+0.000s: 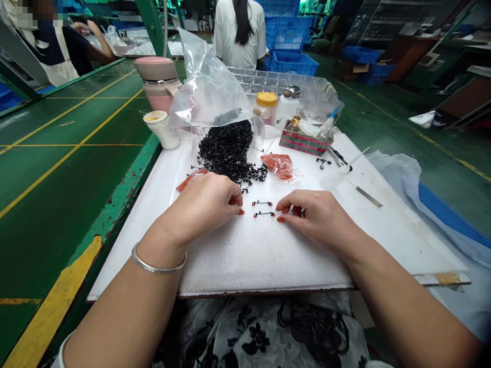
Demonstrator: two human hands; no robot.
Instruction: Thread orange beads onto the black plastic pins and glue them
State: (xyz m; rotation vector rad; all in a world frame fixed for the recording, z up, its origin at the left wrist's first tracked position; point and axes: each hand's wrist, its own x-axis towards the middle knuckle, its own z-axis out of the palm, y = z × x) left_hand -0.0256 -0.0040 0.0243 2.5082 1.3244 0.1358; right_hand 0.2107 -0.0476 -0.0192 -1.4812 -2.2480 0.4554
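Note:
Two small black axle-like rods with orange pieces at their ends lie parallel on the white board: an upper rod and a lower rod. To their left, my left hand is loosely curled, thumb and forefinger slightly apart, with nothing visible between them. My right hand is beside their right ends. A small gap shows between its thumb and forefinger, close to the lower rod's tip. Beyond my hands spills a heap of black plastic parts. Bags of small orange pieces lie near it, a right bag and a left bag.
Behind the heap stand a clear plastic bag, a pink flask, a white tub and a yellow-lidded jar. A patterned box and thin metal tool are at right. A green conveyor runs left; two people are beyond.

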